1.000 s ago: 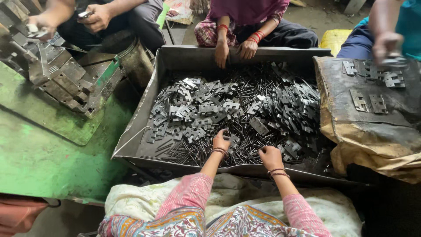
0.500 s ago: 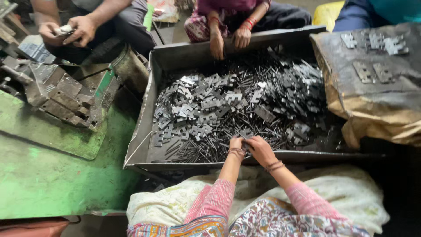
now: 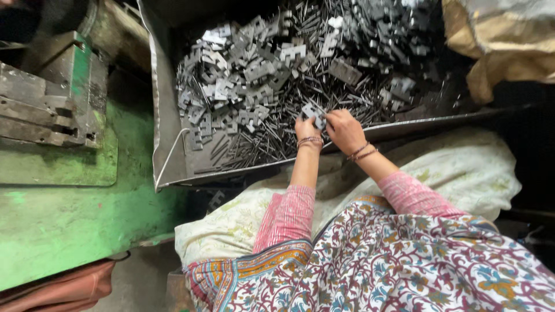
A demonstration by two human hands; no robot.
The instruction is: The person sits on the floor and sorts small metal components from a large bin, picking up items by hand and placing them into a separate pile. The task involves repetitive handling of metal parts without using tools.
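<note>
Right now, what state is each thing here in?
Metal tray: heaped with loose stamped metal pieces and thin rods.
Small metal plate: pinched between both hands.
Left hand: gripping the plate.
Right hand: gripping the plate.
Sack: crumpled beside the tray.

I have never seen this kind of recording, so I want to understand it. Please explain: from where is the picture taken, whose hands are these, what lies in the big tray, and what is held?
The picture comes from a camera worn on the person's head, looking down over their patterned clothing. The two bare hands belong to that person. The left hand and right hand meet at the near edge of a large metal tray. The tray is full of small flat notched metal plates and thin metal pins. Together the fingers hold one small grey plate. To the left stands a green machine table with heavy metal blocks on it.
</note>
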